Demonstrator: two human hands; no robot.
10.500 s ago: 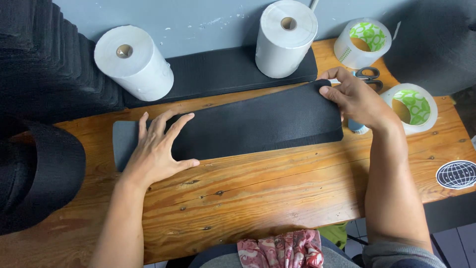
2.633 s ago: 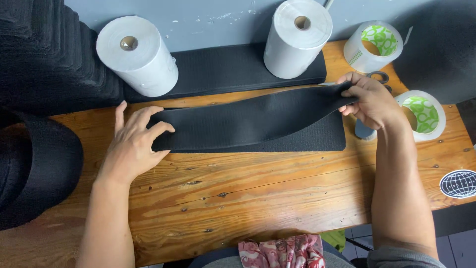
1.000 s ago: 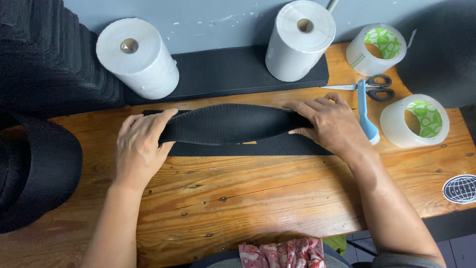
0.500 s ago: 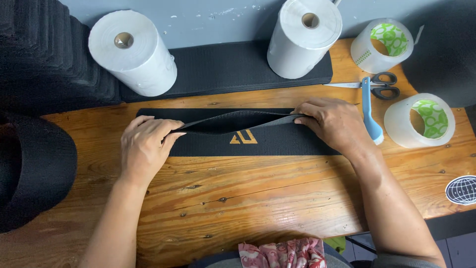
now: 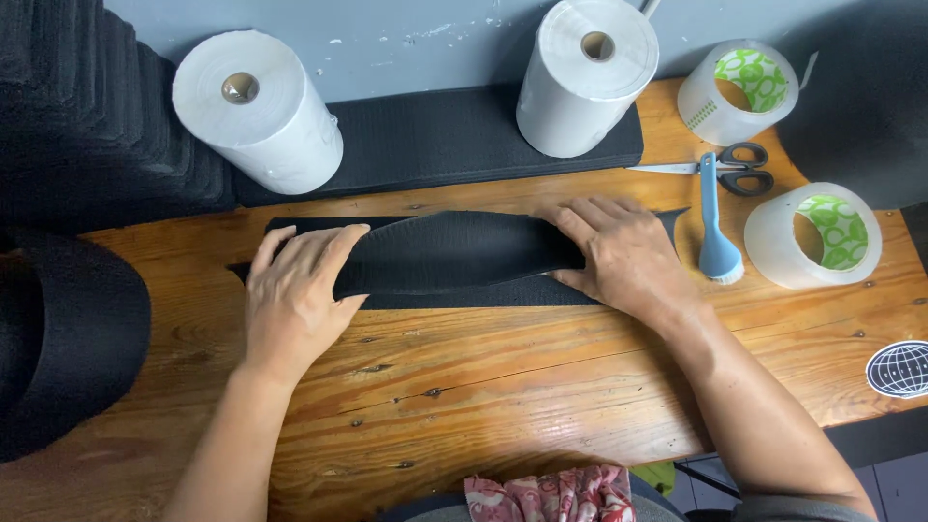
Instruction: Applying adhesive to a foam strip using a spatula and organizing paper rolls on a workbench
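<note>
On wooden table, by grey wall, both hands press flat on black strip.

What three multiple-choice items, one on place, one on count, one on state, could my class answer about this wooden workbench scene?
1. Where does the blue-handled brush lie?
A. right of the right hand
B. under the black foam strip
C. on a paper roll

2. How many white paper rolls stand at the back?
A. one
B. two
C. four

3. How is the strip?
A. cut in pieces
B. rolled into a tube
C. folded lengthwise under both hands

Key: A, the brush rests beside the tape roll; B, two rolls show; C, the left hand and right hand press the fold.
</note>
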